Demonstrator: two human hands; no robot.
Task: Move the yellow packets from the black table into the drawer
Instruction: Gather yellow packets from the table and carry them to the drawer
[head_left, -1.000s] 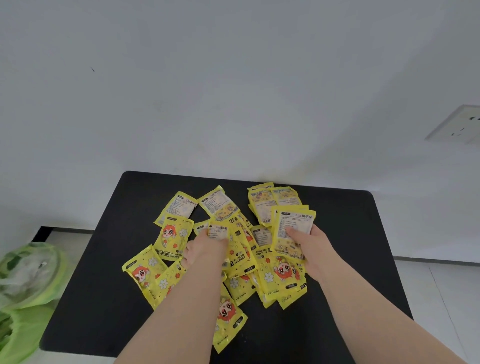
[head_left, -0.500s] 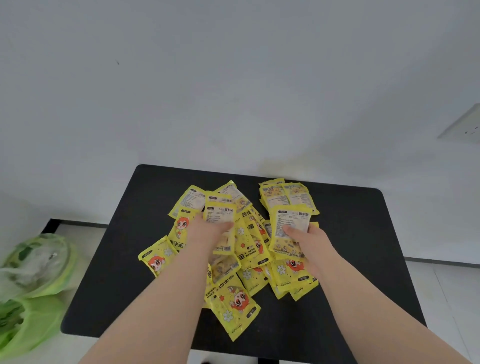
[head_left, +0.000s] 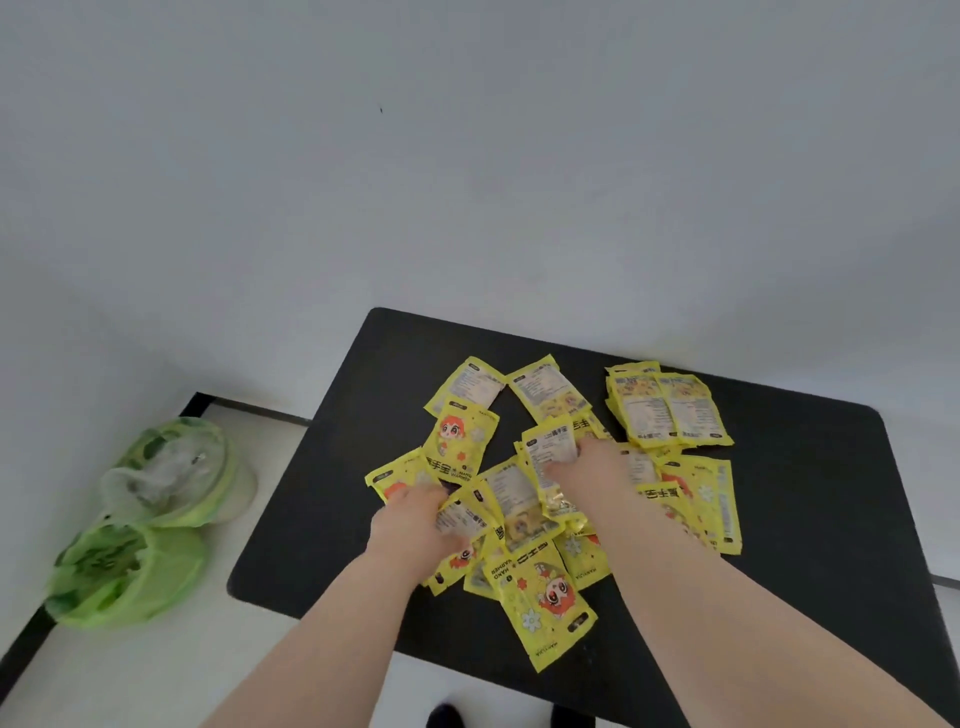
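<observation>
a: where are the glossy yellow foil packets (head_left: 550, 605)?
b: scattered across the flat black counter (head_left: 810, 493).
a: the hands?
b: left hand (head_left: 415, 525) and right hand (head_left: 592, 475) each pinch packets in the pile.

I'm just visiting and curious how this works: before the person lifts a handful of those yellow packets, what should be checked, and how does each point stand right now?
1. Left hand on the yellow packets: ok, it rests on the pile's left side.
2. Right hand has a packet: ok, fingers are closed on one with its printed back up.
3. Packets all on the black table: ok, none hang over an edge.
4. Drawer in sight: not ok, it is not visible.
5. Green bags clear of the table: ok, they sit on the floor to the left.
</observation>
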